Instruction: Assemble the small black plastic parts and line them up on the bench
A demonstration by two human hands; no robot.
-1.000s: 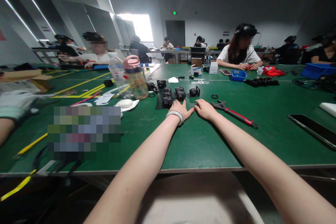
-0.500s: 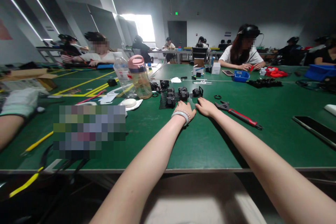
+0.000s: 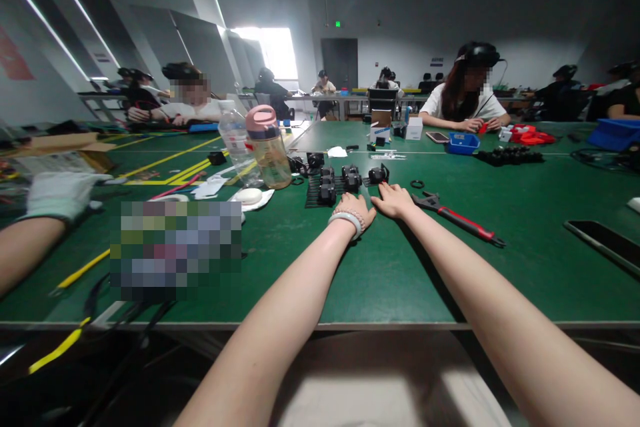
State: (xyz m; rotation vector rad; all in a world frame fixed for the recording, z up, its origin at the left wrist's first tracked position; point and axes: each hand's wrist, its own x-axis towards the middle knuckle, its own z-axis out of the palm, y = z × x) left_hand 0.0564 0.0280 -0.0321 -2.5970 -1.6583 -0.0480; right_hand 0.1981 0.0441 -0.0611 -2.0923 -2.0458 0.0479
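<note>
Both of my hands rest on the green table, side by side, in front of a group of black parts. My left hand (image 3: 354, 208), with a beaded bracelet and a pale bangle at the wrist, lies palm down just short of the black ribbed parts (image 3: 327, 188). To its right, my right hand (image 3: 394, 200) is stretched forward, fingertips close to a single black part (image 3: 379, 175); whether they touch it I cannot tell. Neither hand visibly holds anything. An adjustable wrench (image 3: 463, 221) with red-and-black handles lies right of my right hand, below a black ring (image 3: 417, 184).
A pink-lidded bottle (image 3: 270, 153) and a clear bottle (image 3: 237, 140) stand left of the parts. Nearer is a white round item (image 3: 249, 197) on paper. A co-worker's gloved hand (image 3: 57, 199) is at far left. A phone (image 3: 605, 245) lies right; a blue bin (image 3: 463, 143) stands farther back.
The view has shifted slightly, so the scene sits a little farther right. My hands stay at nearly the same spot, with only small finger movement. The gloved hand at left shows more fully.
</note>
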